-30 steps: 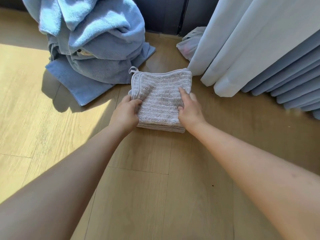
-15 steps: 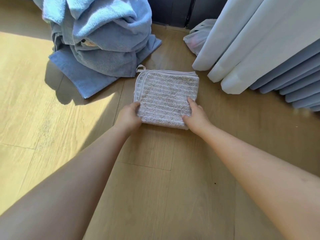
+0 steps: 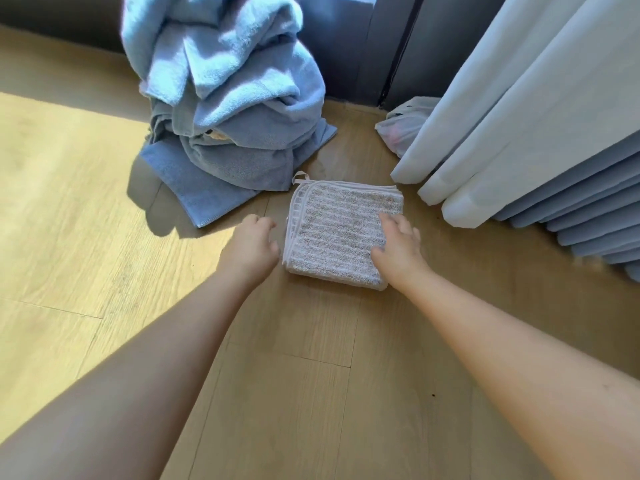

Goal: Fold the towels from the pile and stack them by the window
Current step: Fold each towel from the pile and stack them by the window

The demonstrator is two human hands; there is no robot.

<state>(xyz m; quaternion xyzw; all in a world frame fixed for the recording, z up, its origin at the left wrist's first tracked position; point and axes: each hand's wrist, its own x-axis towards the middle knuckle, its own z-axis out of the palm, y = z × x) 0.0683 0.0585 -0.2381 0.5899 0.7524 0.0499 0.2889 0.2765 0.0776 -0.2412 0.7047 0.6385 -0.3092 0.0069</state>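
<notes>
Beside the curtain (image 3: 519,116), our folded towel (image 3: 339,233) looks soft, light; we'd grip its side edges; right hand (image 3: 398,249) rests slack-fingered on it; left hand (image 3: 251,244) loosely curled, empty.

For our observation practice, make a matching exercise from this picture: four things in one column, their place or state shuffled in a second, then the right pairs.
1. striped towel
2. blue towels
3. plastic bag
4. right hand

A. heaped loosely on the floor
B. tucked at the curtain edge
C. resting on the striped towel
D. folded flat on the floor

Pairs: 1-D, 2-A, 3-B, 4-C
</notes>
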